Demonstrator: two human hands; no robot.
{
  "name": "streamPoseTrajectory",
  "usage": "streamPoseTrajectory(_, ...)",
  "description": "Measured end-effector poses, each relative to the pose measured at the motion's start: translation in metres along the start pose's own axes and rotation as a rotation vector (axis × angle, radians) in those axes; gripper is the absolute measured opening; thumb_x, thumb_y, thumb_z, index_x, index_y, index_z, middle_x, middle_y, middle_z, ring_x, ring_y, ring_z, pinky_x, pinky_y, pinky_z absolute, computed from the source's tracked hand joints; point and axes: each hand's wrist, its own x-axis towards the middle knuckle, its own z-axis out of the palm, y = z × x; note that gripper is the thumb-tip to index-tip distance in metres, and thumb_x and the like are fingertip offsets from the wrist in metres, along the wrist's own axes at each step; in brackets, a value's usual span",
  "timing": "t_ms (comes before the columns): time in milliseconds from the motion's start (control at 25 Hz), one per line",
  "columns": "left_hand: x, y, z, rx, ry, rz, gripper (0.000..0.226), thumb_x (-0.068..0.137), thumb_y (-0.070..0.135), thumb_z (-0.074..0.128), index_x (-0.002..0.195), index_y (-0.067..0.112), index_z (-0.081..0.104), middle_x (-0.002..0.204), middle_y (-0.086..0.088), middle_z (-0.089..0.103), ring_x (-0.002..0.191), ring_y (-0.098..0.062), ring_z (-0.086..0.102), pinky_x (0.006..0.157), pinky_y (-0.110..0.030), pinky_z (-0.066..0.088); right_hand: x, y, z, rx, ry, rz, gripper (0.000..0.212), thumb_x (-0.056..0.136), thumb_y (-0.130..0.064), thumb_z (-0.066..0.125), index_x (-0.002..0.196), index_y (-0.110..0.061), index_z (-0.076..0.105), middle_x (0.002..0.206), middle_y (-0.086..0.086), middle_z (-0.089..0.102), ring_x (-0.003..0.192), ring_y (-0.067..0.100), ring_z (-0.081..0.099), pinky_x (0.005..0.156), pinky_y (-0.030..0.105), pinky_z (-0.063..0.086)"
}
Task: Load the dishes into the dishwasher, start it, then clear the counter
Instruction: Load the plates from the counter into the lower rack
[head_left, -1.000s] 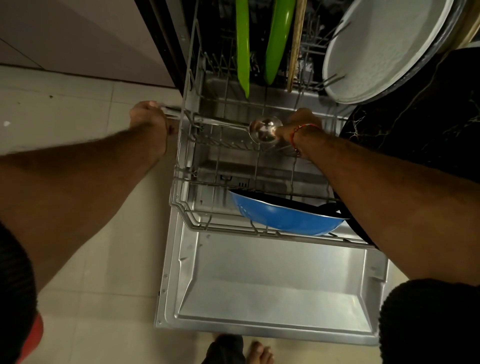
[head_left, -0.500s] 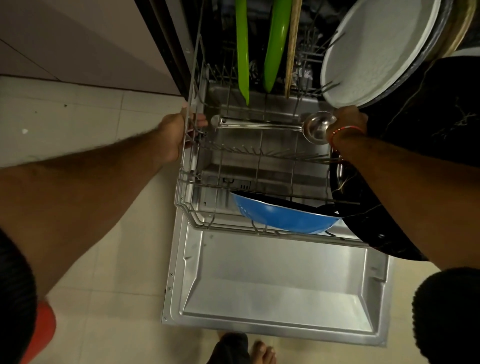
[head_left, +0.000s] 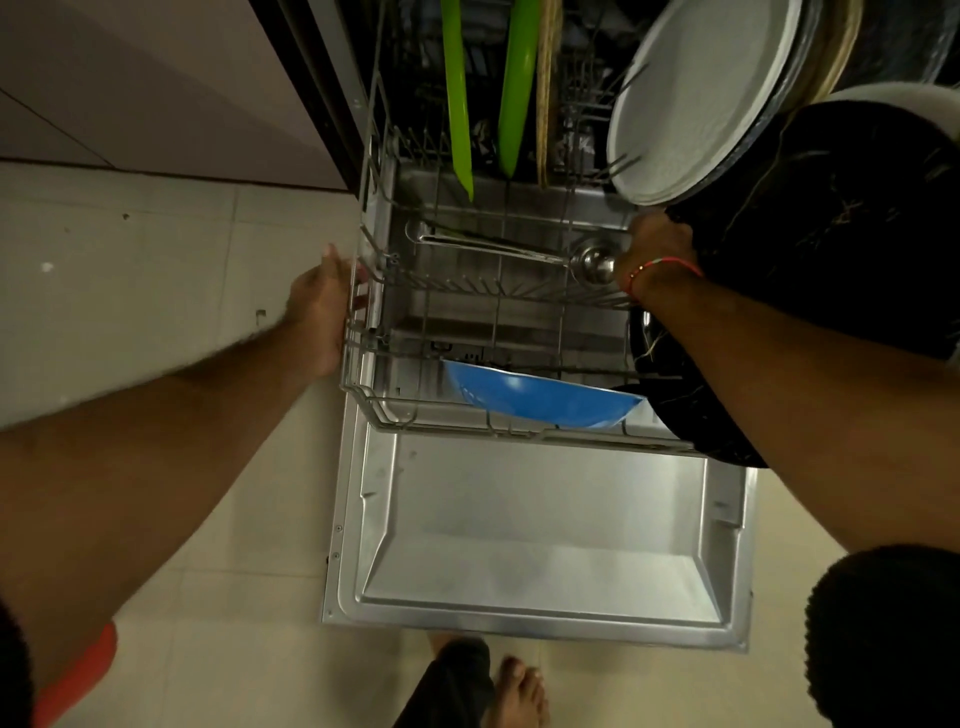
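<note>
The dishwasher's lower wire rack (head_left: 363, 387) is pulled out over the open door (head_left: 540, 525). A steel ladle (head_left: 595, 265) lies across the rack, handle pointing left, bowl at the right. My right hand (head_left: 657, 244) sits right behind the ladle's bowl; its fingers are hidden, so its hold on the ladle is unclear. My left hand (head_left: 324, 306) grips the rack's left rim. A blue bowl (head_left: 540, 397) stands on edge at the rack's front. Two green plates (head_left: 514, 93) and a large white plate (head_left: 701, 98) stand at the back.
A black countertop (head_left: 841, 223) overhangs the right side of the rack, above my right arm. Cabinet fronts (head_left: 156, 78) rise at the left over pale floor tiles (head_left: 156, 270). My bare foot (head_left: 519, 691) stands just before the door's front edge.
The ladle has travelled rightward and now lies across the rack's wires. My right hand went right with its bowl. My left hand left the handle end and took the rack's left rim.
</note>
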Motion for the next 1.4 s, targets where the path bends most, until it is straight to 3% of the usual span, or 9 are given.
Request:
streamPoseTrajectory(200, -0.053, -0.083, -0.028, 0.148, 0.222, 0.123, 0.029, 0.106, 0.034, 0.041, 0.095, 0.018, 0.063, 0.092, -0.006, 0.067, 0.086, -0.025, 0.060, 0.070, -0.032, 0.048, -0.109, 0.005, -0.034, 0.427, 0.344, -0.196, 0.029, 0.094, -0.002, 0.051, 0.117, -0.009, 0.068, 0.113, 0.014, 0.067, 0.106, 0.025, 0.063, 0.090, 0.015, 0.042)
streamPoseTrajectory(360, -0.127, -0.138, -0.024, 0.177, 0.197, 0.209, 0.023, 0.109, 0.032, 0.040, 0.115, 0.021, 0.059, 0.102, -0.004, 0.064, 0.088, -0.024, 0.061, 0.069, -0.033, 0.050, -0.209, 0.046, -0.014, 0.661, 0.318, -0.375, 0.024, 0.090, 0.005, 0.052, 0.094, -0.010, 0.069, 0.097, 0.003, 0.067, 0.086, 0.009, 0.062, 0.082, 0.016, 0.051)
streamPoseTrajectory(480, -0.163, -0.150, -0.003, 0.009, 0.001, 0.053, 0.048, 0.107, 0.045, 0.034, 0.138, 0.013, 0.050, 0.115, -0.010, 0.069, 0.084, -0.028, 0.072, 0.067, -0.032, 0.056, -0.248, 0.075, 0.020, 1.007, 0.073, 0.059, 0.025, 0.091, 0.006, 0.050, 0.092, -0.010, 0.069, 0.089, 0.006, 0.069, 0.079, 0.022, 0.065, 0.069, 0.033, 0.056)
streamPoseTrajectory(560, -0.173, -0.145, 0.017, -0.167, -0.151, -0.050, 0.062, 0.100, 0.059, 0.034, 0.152, 0.025, 0.035, 0.128, -0.010, 0.064, 0.100, -0.033, 0.073, 0.085, -0.043, 0.059, -0.243, 0.089, 0.031, 1.429, -0.146, 0.491, 0.021, 0.096, -0.001, 0.055, 0.115, -0.003, 0.064, 0.104, 0.014, 0.066, 0.091, 0.032, 0.064, 0.075, 0.039, 0.057)
streamPoseTrajectory(680, -0.173, -0.128, 0.048, -0.462, -0.163, -0.166, 0.053, 0.101, 0.057, 0.036, 0.150, 0.037, 0.029, 0.137, -0.017, 0.056, 0.108, -0.035, 0.071, 0.093, -0.045, 0.059, -0.219, 0.108, 0.042, 1.769, -0.227, 0.676, 0.042, 0.095, -0.023, 0.063, 0.132, -0.006, 0.053, 0.128, 0.012, 0.058, 0.117, 0.034, 0.059, 0.085, 0.043, 0.057)
streamPoseTrajectory(880, -0.164, -0.115, 0.069, -0.555, -0.066, -0.139, 0.019, 0.110, 0.027, 0.036, 0.118, 0.021, 0.051, 0.130, -0.028, 0.062, 0.101, -0.032, 0.071, 0.074, -0.037, 0.064, -0.209, 0.097, 0.048, 1.974, -0.196, 0.634, 0.042, 0.097, -0.016, 0.058, 0.136, 0.000, 0.049, 0.115, 0.012, 0.063, 0.110, 0.032, 0.064, 0.079, 0.049, 0.059)
streamPoseTrajectory(1080, -0.137, -0.084, 0.084, -0.563, -0.051, -0.127, 0.032, 0.109, 0.027, 0.040, 0.137, 0.016, 0.049, 0.125, -0.024, 0.066, 0.094, -0.030, 0.075, 0.070, -0.036, 0.064, -0.170, 0.081, 0.036, 1.953, -0.114, 0.642, 0.036, 0.100, -0.006, 0.052, 0.134, 0.002, 0.047, 0.126, 0.022, 0.059, 0.110, 0.039, 0.064, 0.090, 0.051, 0.055)
streamPoseTrajectory(1200, -0.120, -0.058, 0.103, -0.572, -0.052, -0.114, 0.023, 0.108, 0.027, 0.041, 0.126, 0.019, 0.054, 0.125, -0.023, 0.066, 0.097, -0.031, 0.074, 0.071, -0.038, 0.065, -0.135, 0.066, 0.021, 1.949, -0.108, 0.617, 0.035, 0.100, -0.005, 0.051, 0.133, 0.006, 0.047, 0.124, 0.025, 0.060, 0.100, 0.038, 0.066, 0.079, 0.048, 0.061)
streamPoseTrajectory(1400, -0.076, 0.006, 0.132, -0.507, -0.050, -0.162, 0.036, 0.109, 0.026, 0.041, 0.144, 0.019, 0.045, 0.123, -0.023, 0.067, 0.091, -0.028, 0.074, 0.067, -0.035, 0.064, -0.068, 0.041, -0.008, 1.903, -0.088, 0.577, 0.037, 0.100, -0.006, 0.052, 0.135, 0.007, 0.045, 0.127, 0.021, 0.060, 0.102, 0.038, 0.066, 0.064, 0.038, 0.061)
